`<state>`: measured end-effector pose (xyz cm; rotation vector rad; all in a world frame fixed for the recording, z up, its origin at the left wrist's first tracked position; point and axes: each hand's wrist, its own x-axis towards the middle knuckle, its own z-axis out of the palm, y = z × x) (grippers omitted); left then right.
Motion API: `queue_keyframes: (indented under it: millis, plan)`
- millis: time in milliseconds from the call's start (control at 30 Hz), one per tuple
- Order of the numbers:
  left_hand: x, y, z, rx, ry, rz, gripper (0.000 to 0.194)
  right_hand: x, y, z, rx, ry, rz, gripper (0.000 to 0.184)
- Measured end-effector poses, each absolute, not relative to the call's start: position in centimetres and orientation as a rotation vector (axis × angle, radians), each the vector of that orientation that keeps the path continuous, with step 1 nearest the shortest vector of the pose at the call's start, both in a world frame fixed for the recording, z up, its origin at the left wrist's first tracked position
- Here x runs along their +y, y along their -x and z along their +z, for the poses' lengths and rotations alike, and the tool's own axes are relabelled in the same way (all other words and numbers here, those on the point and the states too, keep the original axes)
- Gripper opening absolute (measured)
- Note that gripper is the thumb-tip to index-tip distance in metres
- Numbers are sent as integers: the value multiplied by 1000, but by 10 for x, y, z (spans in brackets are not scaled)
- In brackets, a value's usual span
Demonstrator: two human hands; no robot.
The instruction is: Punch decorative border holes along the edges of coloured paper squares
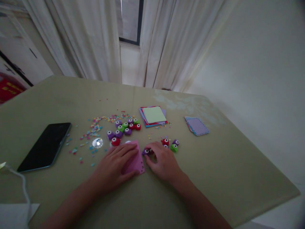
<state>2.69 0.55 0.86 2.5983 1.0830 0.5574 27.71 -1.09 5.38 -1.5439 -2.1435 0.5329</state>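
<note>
A square of pink paper (136, 161) lies on the table with a row of small punched holes along its right edge. My left hand (118, 161) rests flat over it, fingers stretched out. At the paper's upper right edge, my right hand (163, 159) grips a small purple craft punch (146, 152) between thumb and fingers; the fingers partly hide it. Whether its slot is on the paper I cannot tell. Just beyond that hand are a red punch (165, 141), a green punch (174, 148) and a purple punch (176, 142). Another red punch (115, 142) sits by my left fingers.
Several purple, green and red punches (127, 131) cluster beyond the pink paper. Paper confetti (95, 128) is scattered around a shiny clear disc (97, 143). A coloured paper stack (153, 115) lies behind, scalloped-edged paper (197, 126) to the right, and a black tablet (45, 147) left.
</note>
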Motion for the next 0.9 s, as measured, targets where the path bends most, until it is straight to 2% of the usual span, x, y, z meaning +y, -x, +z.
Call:
queue_keyframes:
  millis: [900]
  plan:
    - [4, -28, 15, 1089, -2591, 565, 65, -12, -284, 57, -2123, 1349, 785, 24]
